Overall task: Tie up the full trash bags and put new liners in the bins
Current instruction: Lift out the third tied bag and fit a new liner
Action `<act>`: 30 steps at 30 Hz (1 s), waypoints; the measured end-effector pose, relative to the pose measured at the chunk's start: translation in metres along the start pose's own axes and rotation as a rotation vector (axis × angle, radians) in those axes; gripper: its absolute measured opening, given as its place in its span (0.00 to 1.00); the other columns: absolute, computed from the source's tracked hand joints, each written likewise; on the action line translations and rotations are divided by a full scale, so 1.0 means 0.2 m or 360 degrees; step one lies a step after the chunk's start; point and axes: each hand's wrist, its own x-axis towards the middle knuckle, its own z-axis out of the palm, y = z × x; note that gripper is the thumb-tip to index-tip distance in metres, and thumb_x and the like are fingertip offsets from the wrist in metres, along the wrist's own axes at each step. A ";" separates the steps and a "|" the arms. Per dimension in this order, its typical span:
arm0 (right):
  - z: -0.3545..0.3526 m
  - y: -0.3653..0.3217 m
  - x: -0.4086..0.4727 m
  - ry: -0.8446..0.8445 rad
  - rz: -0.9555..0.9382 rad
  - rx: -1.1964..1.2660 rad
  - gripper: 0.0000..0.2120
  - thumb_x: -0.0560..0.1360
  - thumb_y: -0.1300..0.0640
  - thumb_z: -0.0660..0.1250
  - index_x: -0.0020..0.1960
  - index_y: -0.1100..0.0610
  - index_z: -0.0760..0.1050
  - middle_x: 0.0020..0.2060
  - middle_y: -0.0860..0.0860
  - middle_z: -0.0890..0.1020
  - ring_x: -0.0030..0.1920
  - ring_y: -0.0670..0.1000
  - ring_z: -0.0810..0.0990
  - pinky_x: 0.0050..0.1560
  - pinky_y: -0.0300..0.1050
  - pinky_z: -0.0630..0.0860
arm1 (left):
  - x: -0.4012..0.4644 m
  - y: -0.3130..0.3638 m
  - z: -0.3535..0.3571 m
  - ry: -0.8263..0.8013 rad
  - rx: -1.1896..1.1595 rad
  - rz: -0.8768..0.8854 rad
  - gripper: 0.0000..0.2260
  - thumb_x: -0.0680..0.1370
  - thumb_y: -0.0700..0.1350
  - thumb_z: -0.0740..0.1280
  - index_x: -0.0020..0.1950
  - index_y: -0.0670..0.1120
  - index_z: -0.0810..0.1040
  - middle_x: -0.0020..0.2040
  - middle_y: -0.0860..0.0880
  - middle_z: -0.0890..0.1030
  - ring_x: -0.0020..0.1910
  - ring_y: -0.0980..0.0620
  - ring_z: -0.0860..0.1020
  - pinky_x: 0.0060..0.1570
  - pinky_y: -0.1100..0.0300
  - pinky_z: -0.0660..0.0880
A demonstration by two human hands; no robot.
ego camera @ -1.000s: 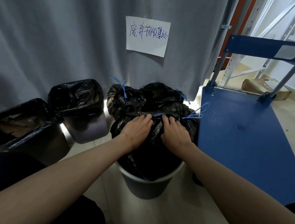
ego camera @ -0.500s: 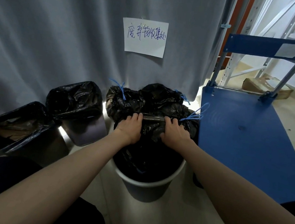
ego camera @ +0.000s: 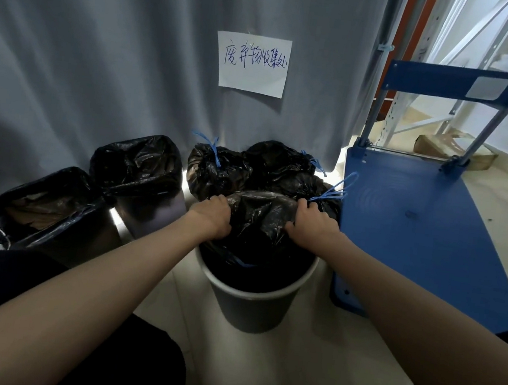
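Both hands are down on the black liner point(ego camera: 259, 221) in the grey bin point(ego camera: 252, 303), gripping it from either side. The left hand point(ego camera: 213, 214) has its fingers curled over a bunch of the plastic at its own edge of the bag; the right hand point(ego camera: 312, 227) does the same on the opposite edge, fingers hooked into the film. Between the two fists the liner rises in a loose, crinkled hump, and below them it drops into the bin's mouth. Just past the right hand's knuckles a blue drawstring point(ego camera: 335, 192) loops out from a tied bag point(ego camera: 307, 182). Two more tied bags point(ego camera: 217, 172) sit just beyond the hands, against the grey curtain point(ego camera: 104, 48). Out past the left hand stand two lined bins point(ego camera: 141, 173), and beside the right arm lies a blue cart point(ego camera: 425, 237).
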 end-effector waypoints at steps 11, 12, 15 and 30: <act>-0.02 0.05 -0.26 0.0014 -0.0024 0.0064 0.24 0.80 0.50 0.61 0.71 0.58 0.58 0.65 0.60 0.67 0.61 0.65 0.73 0.56 0.57 0.71 | -0.27 -0.05 -0.01 -0.0012 0.0185 0.0056 0.25 0.79 0.49 0.64 0.71 0.39 0.64 0.68 0.40 0.70 0.68 0.40 0.69 0.63 0.52 0.68; -0.02 0.06 -0.28 -0.0003 -0.0021 0.0074 0.25 0.79 0.50 0.62 0.72 0.57 0.57 0.66 0.61 0.66 0.62 0.66 0.73 0.57 0.58 0.72 | -0.29 -0.06 -0.01 -0.0029 0.0169 0.0052 0.25 0.79 0.48 0.64 0.72 0.39 0.64 0.68 0.41 0.70 0.68 0.41 0.69 0.62 0.53 0.69; 0.00 0.09 -0.29 -0.0079 0.0003 0.0160 0.31 0.78 0.50 0.66 0.74 0.56 0.55 0.68 0.61 0.66 0.64 0.66 0.71 0.62 0.58 0.70 | -0.32 -0.07 0.00 -0.0097 0.0055 0.0054 0.26 0.77 0.47 0.67 0.71 0.39 0.65 0.67 0.42 0.72 0.64 0.44 0.73 0.57 0.56 0.72; 0.07 0.19 -0.30 -0.0506 -0.0080 0.0611 0.62 0.62 0.43 0.80 0.80 0.52 0.41 0.75 0.57 0.63 0.74 0.59 0.63 0.74 0.53 0.62 | -0.33 -0.15 -0.01 -0.0412 -0.0216 0.0043 0.54 0.60 0.57 0.81 0.78 0.45 0.56 0.71 0.47 0.71 0.68 0.45 0.71 0.68 0.53 0.69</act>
